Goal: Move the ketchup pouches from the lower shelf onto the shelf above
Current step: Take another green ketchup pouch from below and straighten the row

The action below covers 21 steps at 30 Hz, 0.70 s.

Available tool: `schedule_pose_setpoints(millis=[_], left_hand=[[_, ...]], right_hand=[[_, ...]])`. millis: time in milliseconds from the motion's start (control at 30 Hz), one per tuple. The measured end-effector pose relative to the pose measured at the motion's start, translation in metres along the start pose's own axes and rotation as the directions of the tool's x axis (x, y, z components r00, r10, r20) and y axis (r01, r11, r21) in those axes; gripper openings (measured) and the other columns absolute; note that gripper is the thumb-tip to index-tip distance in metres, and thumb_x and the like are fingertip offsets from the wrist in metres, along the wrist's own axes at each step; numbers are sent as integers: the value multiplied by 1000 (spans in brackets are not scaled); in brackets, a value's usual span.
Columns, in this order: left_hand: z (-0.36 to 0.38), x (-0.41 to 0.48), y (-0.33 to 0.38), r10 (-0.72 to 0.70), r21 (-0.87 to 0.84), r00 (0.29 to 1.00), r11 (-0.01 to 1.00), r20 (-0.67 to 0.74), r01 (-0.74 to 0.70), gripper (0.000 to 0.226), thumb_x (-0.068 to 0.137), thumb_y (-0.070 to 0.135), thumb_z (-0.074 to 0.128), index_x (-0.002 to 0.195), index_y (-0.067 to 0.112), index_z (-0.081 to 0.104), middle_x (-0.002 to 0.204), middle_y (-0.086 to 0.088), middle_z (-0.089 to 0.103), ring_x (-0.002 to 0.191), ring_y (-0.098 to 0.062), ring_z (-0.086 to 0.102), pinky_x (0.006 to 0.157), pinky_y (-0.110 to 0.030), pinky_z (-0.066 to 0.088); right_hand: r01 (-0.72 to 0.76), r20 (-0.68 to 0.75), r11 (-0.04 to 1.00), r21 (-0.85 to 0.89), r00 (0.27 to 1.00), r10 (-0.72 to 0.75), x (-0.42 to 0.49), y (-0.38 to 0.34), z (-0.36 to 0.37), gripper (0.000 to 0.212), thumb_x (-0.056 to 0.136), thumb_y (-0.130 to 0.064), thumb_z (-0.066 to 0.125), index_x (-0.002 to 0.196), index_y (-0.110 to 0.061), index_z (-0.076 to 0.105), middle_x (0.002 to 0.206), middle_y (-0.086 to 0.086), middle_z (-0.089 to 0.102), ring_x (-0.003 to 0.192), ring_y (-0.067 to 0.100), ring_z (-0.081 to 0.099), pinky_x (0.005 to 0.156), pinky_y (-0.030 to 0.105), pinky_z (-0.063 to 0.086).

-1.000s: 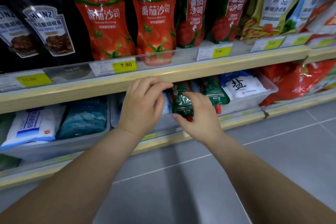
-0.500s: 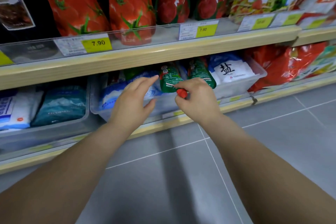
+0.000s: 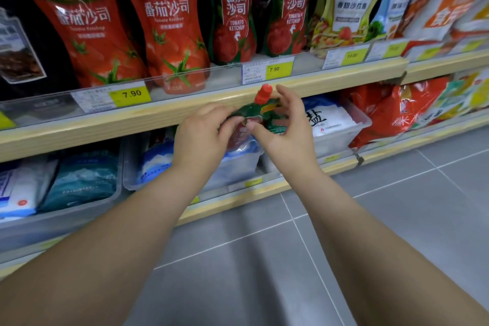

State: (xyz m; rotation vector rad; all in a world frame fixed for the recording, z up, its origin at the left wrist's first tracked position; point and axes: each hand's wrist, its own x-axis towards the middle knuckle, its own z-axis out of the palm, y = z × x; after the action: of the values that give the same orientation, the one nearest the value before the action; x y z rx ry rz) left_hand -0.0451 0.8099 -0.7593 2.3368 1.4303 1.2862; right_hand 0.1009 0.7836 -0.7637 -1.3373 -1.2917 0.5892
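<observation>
Centrally in the frame, both hands grasp one small ketchup pouch (image 3: 258,111) in front of the wooden edge of the upper shelf (image 3: 79,132). Its red cap (image 3: 263,93) points up. The left hand (image 3: 203,137) pinches the pouch's lower part, while the right hand (image 3: 284,127) grips it from the right side. Behind them, at lower centre, clear bins (image 3: 127,167) of salt bags sit on the lower shelf (image 3: 264,188).

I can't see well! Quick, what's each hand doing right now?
Left hand: closed on the ketchup pouch.
Right hand: holding the same pouch, fingers partly spread near its red cap.
</observation>
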Motion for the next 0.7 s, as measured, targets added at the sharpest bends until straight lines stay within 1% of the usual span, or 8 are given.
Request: schedule_pose_setpoints(millis=[67,200,267,400,500,567,633,700], left_hand=[[-2,9,10,0,-9,999,1000,-44,0,18,89,22,62,97,8,71,90,-8,70,83,-26,62,70,-31,46],[-6,23,29,-40,-80,992,996,-117,30,19,90,24,60,95,9,71,84,-6,67,78,-17,57,66,-26,38],[-8,30,36,-70,-133,988,990,-141,51,20,91,24,58,96,10,70,85,-2,66,78,-12,55,67,-26,40],[-13,42,45,-83,-205,983,978,-166,48,18,90,27,58,98,15,69,87,8,61,77,-7,56,70,-25,46],[-23,49,40,-49,-210,985,978,-168,13,26,89,35,58,113,25,62,98,9,63,87,-7,58,76,-28,50],[-30,49,28,-22,-130,983,992,-180,-1,36,88,43,56,122,30,55,107,8,61,100,-11,55,85,-28,46],[-35,45,15,9,50,983,999,-182,1,40,88,48,55,123,29,55,112,4,59,105,-18,51,90,-29,37],[-35,39,5,69,244,983,969,-167,-26,40,87,49,58,120,26,60,109,-1,60,100,-25,51,87,-35,34]], right_hand=[[-57,8,998,19,998,57,-2,6,0,77,66,-23,81,131,-25,40,112,-12,59,104,5,56,89,30,49],[-162,81,986,43,984,159,-7,14,4,70,59,-38,80,119,-31,46,107,-10,65,100,6,62,89,41,52],[-187,112,980,68,977,179,-6,16,4,62,58,-42,79,112,-34,50,106,-11,66,98,3,62,87,34,52],[-136,101,988,72,986,129,1,8,3,42,64,-33,80,94,-44,52,96,-18,66,89,-5,62,75,18,49],[-111,-4,990,85,994,112,7,-1,2,40,65,-31,80,96,-40,55,94,-18,66,87,-5,61,75,21,48],[-127,-50,983,132,990,135,11,-7,0,39,68,-28,80,101,-32,59,96,-14,68,90,2,63,81,31,52],[-142,-74,967,212,984,161,16,-15,-1,38,71,-21,79,105,-21,62,99,-6,71,92,11,66,85,40,54],[-119,-94,957,263,984,148,22,-25,-2,37,73,-18,78,107,-15,63,99,-1,72,91,13,67,83,39,55]])
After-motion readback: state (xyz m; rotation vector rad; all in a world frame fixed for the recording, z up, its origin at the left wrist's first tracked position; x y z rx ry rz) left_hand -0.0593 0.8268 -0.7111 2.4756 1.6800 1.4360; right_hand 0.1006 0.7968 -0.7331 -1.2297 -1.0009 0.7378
